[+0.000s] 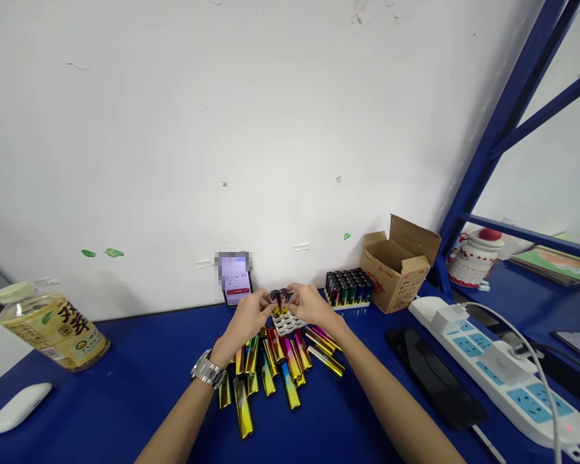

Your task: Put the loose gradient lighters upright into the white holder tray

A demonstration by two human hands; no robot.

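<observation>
Tray (289,325), white w/ holes, is sitting at the hub of the dial, its far part hiding behind fingers & dark-topped pcs (283,294) that are standing in it. L hand (251,312) is coming in from 8 o'clock, R hand (314,305) from 4, both w/ bent fingers meeting at those dark tops; fingertips are blocking the contact, so can't tell if either is gripping or just touching. Both forearms are running off the bottom edge; L wrist is wearing a metal-band watch (207,370). Shiny gold/pink/blue pcs (267,374) are lying in a heap at 6, overlapping, so exact no. isn't showing; some are hiding under L hand. Filled tray (352,306) is standing at approx. 2–3, its rows masking most of its base. Open carton (397,283) is sitting just beside it; red print is showing on its side, too small to read. Propped phone (236,281) at 10 is displaying digits ending ":01", w/ pixel blocks covering its upper part. Bottle (53,328) at 9 is leaning in view, bearing big dark Chinese chars., apparently 双萃; smaller text is blurring out. Black phone (435,377) is lying at 4, screen dark, alongside power strip (495,370), whose plugs & cables are covering some sockets.
</observation>
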